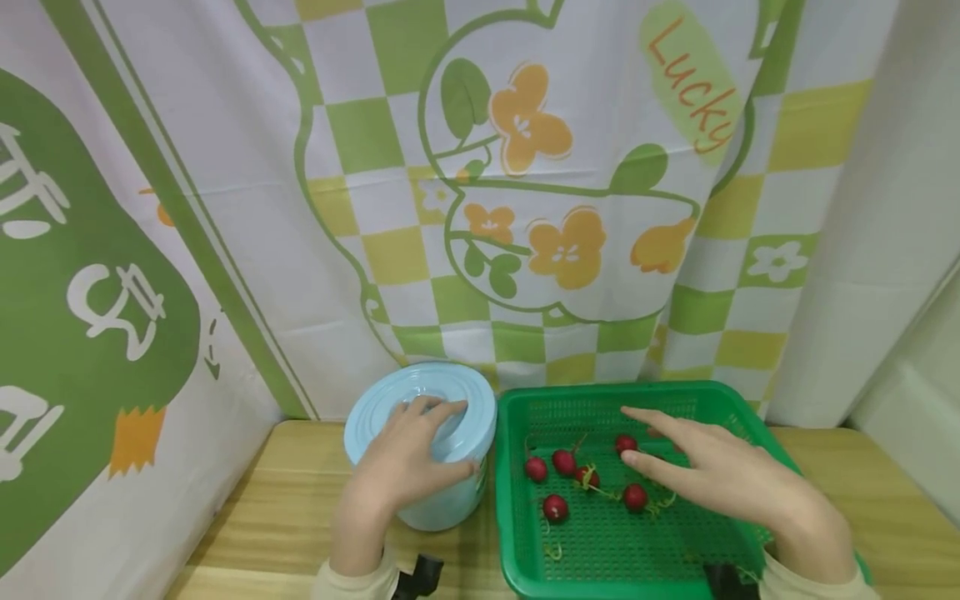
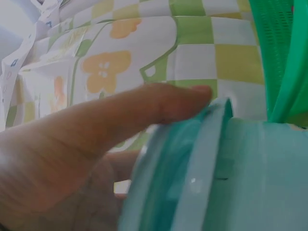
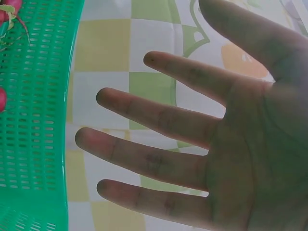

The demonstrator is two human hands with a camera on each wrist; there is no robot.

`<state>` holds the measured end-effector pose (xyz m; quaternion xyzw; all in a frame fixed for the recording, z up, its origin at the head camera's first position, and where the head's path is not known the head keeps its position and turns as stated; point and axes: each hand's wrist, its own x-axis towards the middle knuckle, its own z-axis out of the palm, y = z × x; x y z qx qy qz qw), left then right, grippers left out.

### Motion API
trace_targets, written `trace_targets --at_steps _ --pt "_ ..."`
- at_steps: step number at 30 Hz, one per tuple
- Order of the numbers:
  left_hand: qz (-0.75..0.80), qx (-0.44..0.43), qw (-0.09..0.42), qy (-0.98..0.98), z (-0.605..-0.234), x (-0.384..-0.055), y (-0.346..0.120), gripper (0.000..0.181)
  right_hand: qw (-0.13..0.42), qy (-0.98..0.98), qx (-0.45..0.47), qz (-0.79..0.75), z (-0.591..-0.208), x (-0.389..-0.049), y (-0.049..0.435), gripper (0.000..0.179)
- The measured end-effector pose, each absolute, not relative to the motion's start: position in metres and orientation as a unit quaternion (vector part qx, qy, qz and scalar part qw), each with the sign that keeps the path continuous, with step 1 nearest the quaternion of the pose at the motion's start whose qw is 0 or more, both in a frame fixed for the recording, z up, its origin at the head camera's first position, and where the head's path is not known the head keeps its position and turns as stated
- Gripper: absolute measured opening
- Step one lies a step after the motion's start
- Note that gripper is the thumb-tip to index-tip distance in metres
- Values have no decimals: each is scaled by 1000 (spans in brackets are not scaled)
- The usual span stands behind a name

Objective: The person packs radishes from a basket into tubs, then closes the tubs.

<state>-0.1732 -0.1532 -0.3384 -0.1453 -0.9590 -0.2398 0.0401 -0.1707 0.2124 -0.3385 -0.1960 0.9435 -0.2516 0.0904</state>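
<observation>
Fingers are held spread: left hand over blue lid, lower centre; right hand above radish basket, lower right. Reaching seems in hand; gripping is called for.

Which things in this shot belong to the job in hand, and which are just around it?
Likely part of the job:
Light blue tub, the left hand at its lid
Green basket, the right hand spread above it
Red radishes, lying in the basket

Just around it:
Patterned cloth, hanging behind
Wooden table, under the tub and basket
Black wrist gear, on both wrists
</observation>
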Motion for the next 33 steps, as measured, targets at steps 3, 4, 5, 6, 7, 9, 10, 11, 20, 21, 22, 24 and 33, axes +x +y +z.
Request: trace_targets --at_steps 3,4,5,6,7,9,10,11,20,21,22,24,33 --pt "-254 -156 56 -953 -336 -174 -156 67 96 944 -195 -249 -340 -171 212 72" --pt "-257 -158 62 -951 -336 -174 -157 65 96 944 -196 -248 -340 -172 213 72" --pt "-261 -159 65 -950 -335 -174 -158 64 97 944 -197 -247 -341 -172 213 72" --pt "-267 -164 70 -947 -335 -175 -159 62 95 944 -199 -245 -341 -172 213 71" --pt "-274 -169 75 -944 -334 -175 -159 60 94 944 -200 -244 -342 -173 213 71" --pt "-290 -178 88 -936 -332 -175 -161 55 91 945 -201 -241 -342 -173 214 70" --pt "-294 -181 97 -933 -331 -174 -162 51 90 945 -201 -240 -342 -174 215 70" --pt "-297 -186 106 -930 -330 -174 -162 48 91 945 -200 -241 -342 -174 215 69" --pt "-233 -182 277 -914 -319 -160 -163 34 99 944 -197 -247 -341 -173 216 68" --pt "-227 -174 298 -911 -319 -160 -164 33 100 944 -197 -247 -340 -173 215 67" --pt "-223 -165 315 -908 -319 -160 -166 32 101 943 -197 -248 -340 -173 215 67" --pt "-215 -147 347 -901 -321 -163 -172 31 103 942 -197 -250 -339 -173 216 67" --pt "-241 7 498 -833 -334 -189 -222 15 109 941 -198 -253 -340 -173 216 66"
